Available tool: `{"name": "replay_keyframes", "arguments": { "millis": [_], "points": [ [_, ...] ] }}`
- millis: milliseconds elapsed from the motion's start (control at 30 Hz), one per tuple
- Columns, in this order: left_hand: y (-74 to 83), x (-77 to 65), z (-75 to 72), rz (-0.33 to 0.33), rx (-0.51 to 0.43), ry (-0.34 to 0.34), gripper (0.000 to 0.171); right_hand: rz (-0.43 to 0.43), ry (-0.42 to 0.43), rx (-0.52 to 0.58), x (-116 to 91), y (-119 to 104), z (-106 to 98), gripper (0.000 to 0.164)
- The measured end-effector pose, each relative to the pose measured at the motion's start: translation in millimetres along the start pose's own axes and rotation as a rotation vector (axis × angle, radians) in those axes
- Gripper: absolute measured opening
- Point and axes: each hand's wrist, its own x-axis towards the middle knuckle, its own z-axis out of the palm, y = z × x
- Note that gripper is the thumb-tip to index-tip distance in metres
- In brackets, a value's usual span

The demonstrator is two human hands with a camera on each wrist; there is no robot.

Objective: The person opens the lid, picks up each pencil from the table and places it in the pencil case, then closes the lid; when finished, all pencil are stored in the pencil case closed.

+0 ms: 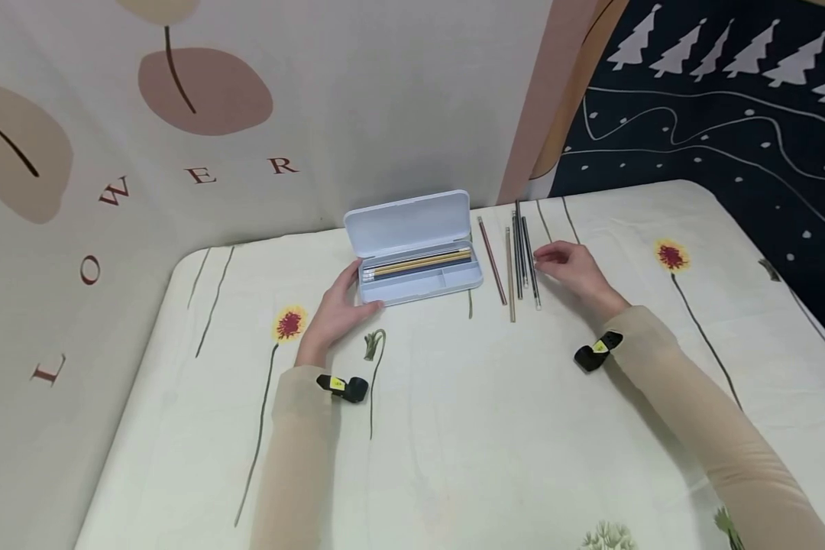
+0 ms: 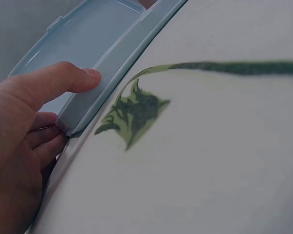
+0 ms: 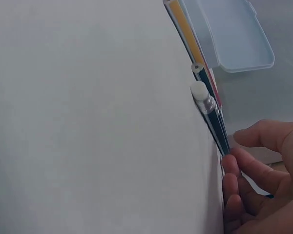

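Observation:
A light blue pencil case (image 1: 422, 292) stands with its lid raised near the far edge of the table. Several pencils (image 1: 422, 265) lie in its long back compartment. My left hand (image 1: 333, 313) grips the left end of the case, thumb on the front wall and fingers around the side. To the right of the case, several loose pencils lie roughly side by side. My right hand (image 1: 577, 276) is at the rightmost one, a dark pencil (image 3: 216, 124) with a white eraser. In the right wrist view its fingertips touch that pencil, while the thumb appears apart from it.
The table wears a white cloth (image 1: 454, 428) printed with flowers. Close behind the case hangs a pale printed curtain (image 1: 412, 114); a dark cloth (image 1: 715, 130) with white trees hangs at the right. A reddish pencil (image 1: 492, 261) lies nearest the case.

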Motion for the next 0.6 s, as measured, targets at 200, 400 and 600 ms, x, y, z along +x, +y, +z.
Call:
{"name": "replay_keyframes", "arguments": {
  "millis": [200,400,600],
  "points": [
    [-0.4,0.7,-0.2,0.006,0.0,-0.001,0.09,0.022,-0.002,-0.083,4,-2,7,0.034],
    [-1.8,1.9,0.5,-0.008,0.002,0.0,0.09,0.038,0.022,-0.197,9,-6,11,0.036],
    [-2.6,1.0,0.3,0.006,-0.003,0.007,0.09,0.056,0.027,-0.227,9,-8,13,0.036]
  ]
}}
